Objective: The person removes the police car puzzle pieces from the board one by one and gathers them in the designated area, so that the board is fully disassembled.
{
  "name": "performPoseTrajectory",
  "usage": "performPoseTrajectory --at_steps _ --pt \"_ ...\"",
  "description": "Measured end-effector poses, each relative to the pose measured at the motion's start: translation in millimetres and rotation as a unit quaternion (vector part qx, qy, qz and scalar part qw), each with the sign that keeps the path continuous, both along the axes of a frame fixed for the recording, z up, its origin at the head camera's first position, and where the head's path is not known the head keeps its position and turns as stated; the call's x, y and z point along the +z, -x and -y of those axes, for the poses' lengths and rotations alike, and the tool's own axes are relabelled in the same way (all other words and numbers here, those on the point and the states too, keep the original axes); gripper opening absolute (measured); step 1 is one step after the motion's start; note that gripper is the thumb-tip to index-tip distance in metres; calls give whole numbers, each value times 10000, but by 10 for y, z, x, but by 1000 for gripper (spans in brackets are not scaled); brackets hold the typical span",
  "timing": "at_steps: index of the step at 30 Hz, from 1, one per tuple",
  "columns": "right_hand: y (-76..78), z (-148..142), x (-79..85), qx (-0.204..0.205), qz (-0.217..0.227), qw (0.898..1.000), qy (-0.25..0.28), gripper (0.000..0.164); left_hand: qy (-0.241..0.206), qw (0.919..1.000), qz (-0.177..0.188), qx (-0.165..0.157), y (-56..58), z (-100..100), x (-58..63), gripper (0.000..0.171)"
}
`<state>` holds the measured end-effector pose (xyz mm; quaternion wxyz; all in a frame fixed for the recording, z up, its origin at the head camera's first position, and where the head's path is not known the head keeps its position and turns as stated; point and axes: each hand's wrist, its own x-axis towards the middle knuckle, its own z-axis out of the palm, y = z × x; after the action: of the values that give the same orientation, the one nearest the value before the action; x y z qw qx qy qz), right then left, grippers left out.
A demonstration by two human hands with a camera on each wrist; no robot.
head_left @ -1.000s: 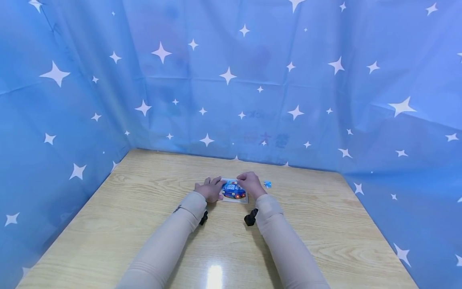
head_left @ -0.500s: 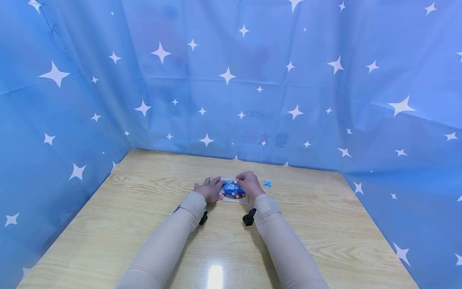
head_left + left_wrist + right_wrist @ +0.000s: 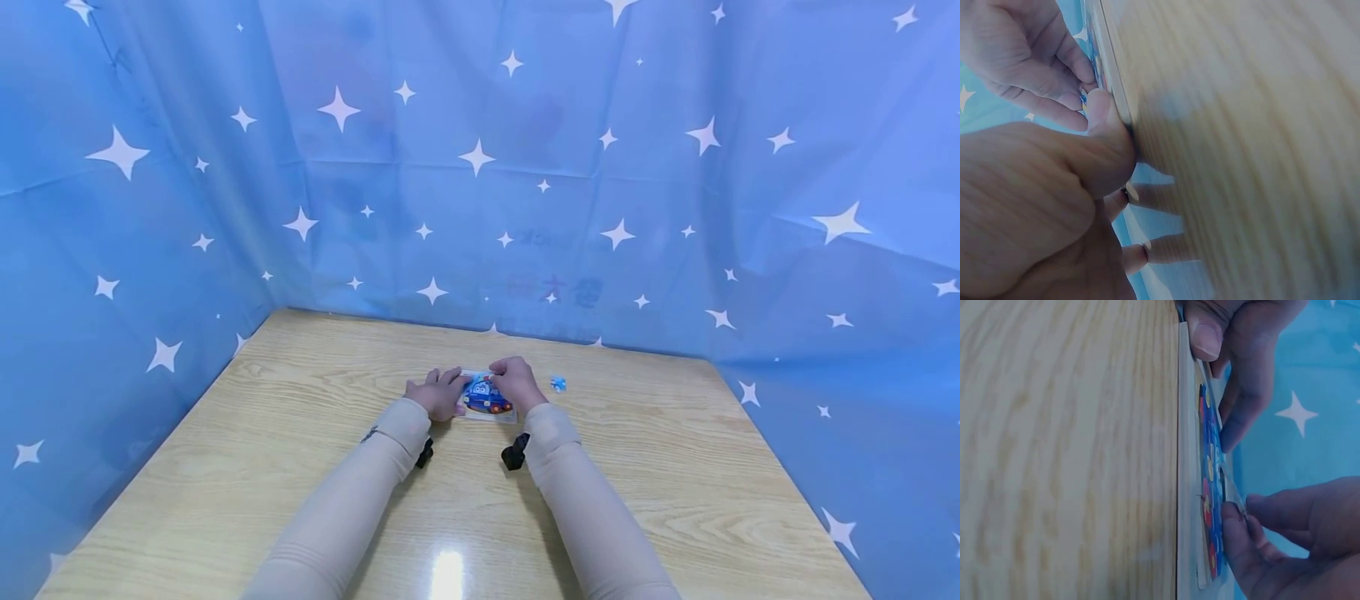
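A small jigsaw board (image 3: 508,416) with a blue cartoon car picture lies on the table between the two hands. My left hand (image 3: 439,394) rests at its left side with fingers spread, thumb at the near edge and a fingertip on the picture. Over the upper right of the picture, my right hand (image 3: 517,383) pinches a thin puzzle piece (image 3: 1232,490) between thumb and fingers. In the right wrist view that piece stands tilted, its lower end close to the picture. The part of the picture beneath the right hand is hidden in the head view.
One loose blue puzzle piece (image 3: 558,384) lies on the wooden table (image 3: 637,467) to the right of the board. A blue curtain with white stars (image 3: 480,208) hangs behind the table and along both sides.
The right hand shifts very slightly left over the picture, keeping its pinch. The left hand stays in place on the board.
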<state>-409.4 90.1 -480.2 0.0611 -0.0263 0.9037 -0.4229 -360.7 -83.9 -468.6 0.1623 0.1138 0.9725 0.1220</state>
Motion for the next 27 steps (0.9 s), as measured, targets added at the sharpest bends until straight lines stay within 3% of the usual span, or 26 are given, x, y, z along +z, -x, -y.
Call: performPoseTrajectory --at_steps 10,20,27 --pt "34 19 -26 -144 130 9998 99 27 -63 9999 98 68 121 -10 -132 63" --pt "14 47 -3 -454 332 9972 486 29 -70 9999 88 -36 8 11 -10 62" --pt "20 21 -30 -538 446 9933 923 31 -9 9999 92 -110 5 25 -13 63"
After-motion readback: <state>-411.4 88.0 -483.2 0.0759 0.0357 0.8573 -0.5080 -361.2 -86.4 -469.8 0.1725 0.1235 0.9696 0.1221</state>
